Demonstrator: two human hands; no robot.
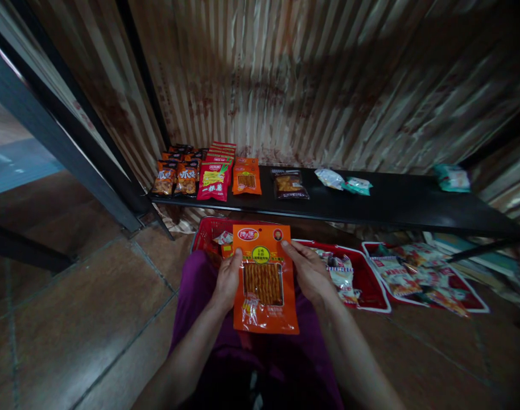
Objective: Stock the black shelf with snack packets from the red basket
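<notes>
In the head view, the left hand [228, 279] and right hand [310, 272] grip an orange packet [264, 285] by its two side edges, holding it upright above the person's lap, in front of a black shelf [400, 199]. On the shelf, a smaller-looking orange packet [247, 176] stands between red packets [215, 179] and a dark packet [289, 184], while red baskets [371, 279] with more packets sit below on the floor.

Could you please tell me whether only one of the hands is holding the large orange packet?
No, the left hand and the right hand grip the large orange packet at its opposite sides.
</notes>
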